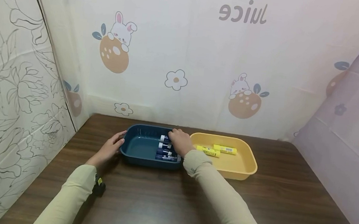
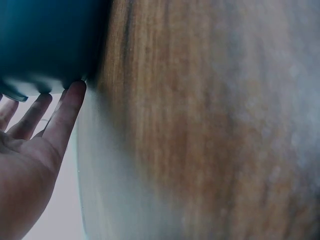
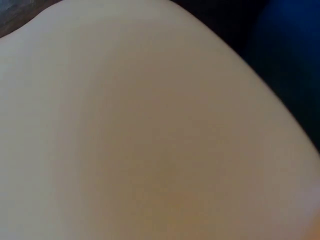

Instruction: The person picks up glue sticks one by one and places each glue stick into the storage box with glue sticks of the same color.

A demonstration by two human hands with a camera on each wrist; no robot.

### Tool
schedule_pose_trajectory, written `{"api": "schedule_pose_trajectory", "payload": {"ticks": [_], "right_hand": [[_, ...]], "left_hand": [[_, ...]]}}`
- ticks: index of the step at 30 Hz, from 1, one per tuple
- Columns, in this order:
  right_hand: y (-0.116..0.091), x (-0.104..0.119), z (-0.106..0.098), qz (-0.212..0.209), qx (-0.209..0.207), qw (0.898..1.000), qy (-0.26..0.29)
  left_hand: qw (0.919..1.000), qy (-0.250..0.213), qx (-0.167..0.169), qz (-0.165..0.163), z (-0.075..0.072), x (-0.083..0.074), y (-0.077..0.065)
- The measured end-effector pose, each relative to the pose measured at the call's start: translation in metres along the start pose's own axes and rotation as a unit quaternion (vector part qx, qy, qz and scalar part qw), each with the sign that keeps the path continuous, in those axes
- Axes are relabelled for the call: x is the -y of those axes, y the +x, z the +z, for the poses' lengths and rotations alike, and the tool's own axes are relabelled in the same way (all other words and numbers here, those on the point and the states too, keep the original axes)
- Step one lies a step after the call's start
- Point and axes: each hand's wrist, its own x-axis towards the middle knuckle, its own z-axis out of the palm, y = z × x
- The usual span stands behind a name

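A dark blue oblong basin stands at the back of the table. My left hand is at its left end; in the left wrist view, the straight fingers touch its wall. Over the right end reaches my right hand, its bent fingers at the end of a dark blue, white-ended tube, like a glue stick. Whether they grip it is hidden. Several similar dark blue tubes lie side by side below it. In the right wrist view a pale sleeve covers nearly everything.
Right of the blue basin stands a yellow basin, close beside it. Two yellow tubes lie inside: one by the back wall, another further left. A printed curtain hangs behind the brown wooden table.
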Motion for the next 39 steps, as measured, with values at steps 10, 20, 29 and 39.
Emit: {"api": "schedule_pose_trajectory", "payload": {"ticks": [10,20,29,39], "right_hand": [[0.004,0.006,0.008,0.017,0.035,0.999,-0.010],[0.007,0.007,0.013,0.019,0.028,0.999,-0.012],[0.010,0.008,0.013,0.017,0.049,0.999,0.001],[0.011,0.008,0.018,0.022,0.077,0.997,0.017]], "left_hand": [[1.0000,0.001,0.000,0.003,0.000,0.004,-0.002],[0.9999,0.004,-0.004,-0.009,0.000,0.002,-0.001],[0.9998,0.008,-0.007,-0.017,-0.001,0.001,0.002],[0.9996,-0.015,0.003,-0.021,0.001,-0.012,-0.005]]}}
